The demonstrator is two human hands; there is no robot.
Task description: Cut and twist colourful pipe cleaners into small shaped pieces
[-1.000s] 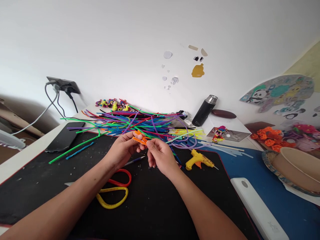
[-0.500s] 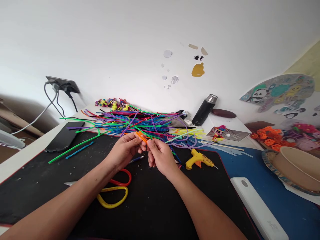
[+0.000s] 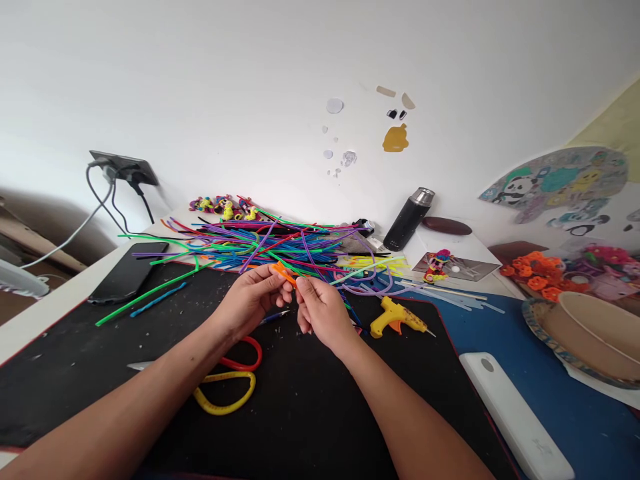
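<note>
An orange pipe cleaner piece (image 3: pixel 284 272) is pinched between my two hands above the black mat (image 3: pixel 300 413). My left hand (image 3: pixel 255 293) grips its left part with thumb and fingers. At its right end, the thumb and fingertips of my right hand (image 3: pixel 321 308) close on it. Behind the hands spreads a heap of colourful pipe cleaners (image 3: pixel 270 243). Scissors with red and yellow handles (image 3: pixel 225 393) lie partly under my left forearm. A blue pen (image 3: pixel 274 317) rests just below the hands.
A yellow glue gun (image 3: pixel 400 317) lies right of my right hand. Farther back stands a black flask (image 3: pixel 409 219). A phone (image 3: pixel 129 272) is at the left, a white device (image 3: pixel 515 413) at the right, and a bowl (image 3: pixel 600 333) at the far right.
The hands stay in nearly the same place. My right hand has shifted very slightly, still pinching the orange piece. The whole view has moved a little.
</note>
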